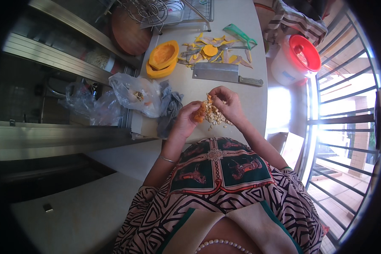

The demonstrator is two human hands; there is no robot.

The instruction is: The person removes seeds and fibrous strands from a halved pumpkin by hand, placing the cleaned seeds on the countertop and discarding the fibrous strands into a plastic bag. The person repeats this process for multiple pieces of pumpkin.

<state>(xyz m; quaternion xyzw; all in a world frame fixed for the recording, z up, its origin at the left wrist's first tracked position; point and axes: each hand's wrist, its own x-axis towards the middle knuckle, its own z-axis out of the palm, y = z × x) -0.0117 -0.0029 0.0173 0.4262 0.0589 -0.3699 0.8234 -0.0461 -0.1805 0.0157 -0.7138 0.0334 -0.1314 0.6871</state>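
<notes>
My left hand [190, 116] holds a clump of stringy orange pumpkin pulp [199, 115] close above the countertop. Beside it, my right hand [227, 101] pinches a small bit of pulp with seeds between thumb and fingertips. Under and between both hands lies a loose pile of pale pumpkin seeds [215, 117], partly hidden by the right hand. A cleaver [216, 72] with a worn handle lies flat beyond the hands. Farther left, two hollowed pumpkin halves [162, 57] rest one against the other.
Peelings [190, 57] surround a round pumpkin slice [210, 50], near a green peeler [240, 34]. Left are a crumpled grey cloth [170, 100] and clear plastic bags [136, 95]. A wire rack [193, 14] stands behind. A white bucket [284, 62] with a red top stands right, by a barred window [343, 120].
</notes>
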